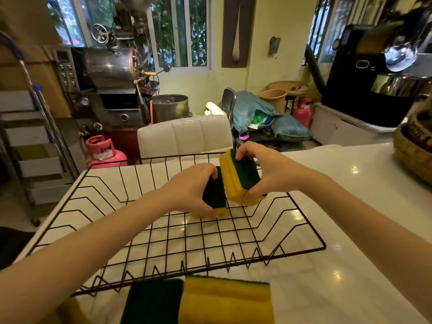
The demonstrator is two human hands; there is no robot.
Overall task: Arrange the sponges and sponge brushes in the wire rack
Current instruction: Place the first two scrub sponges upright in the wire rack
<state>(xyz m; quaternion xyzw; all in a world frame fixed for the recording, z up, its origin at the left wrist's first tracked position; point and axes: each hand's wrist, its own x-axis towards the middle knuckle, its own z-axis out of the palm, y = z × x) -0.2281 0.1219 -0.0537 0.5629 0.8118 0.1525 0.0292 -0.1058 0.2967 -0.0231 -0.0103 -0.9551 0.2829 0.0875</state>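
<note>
White counter [350, 206] under black wire rack [311, 247], left hand [196, 185] and right hand [264, 174] fingers each clasping a sponge.

white table [350, 195] | on it: wire rack [112, 183], two sponges [210, 300], woven basket [413, 150]

My left hand [198, 190] covers most of one sponge [214, 195]; only its dark face and a yellow strip at the bottom show. My right hand [264, 174] hides the far end of a second sponge [238, 178]. Two more sponges, one dark [152, 300] and one yellow [224, 300], are cut off by the bottom edge. The machine [385, 43] at top right is blurred.
</note>
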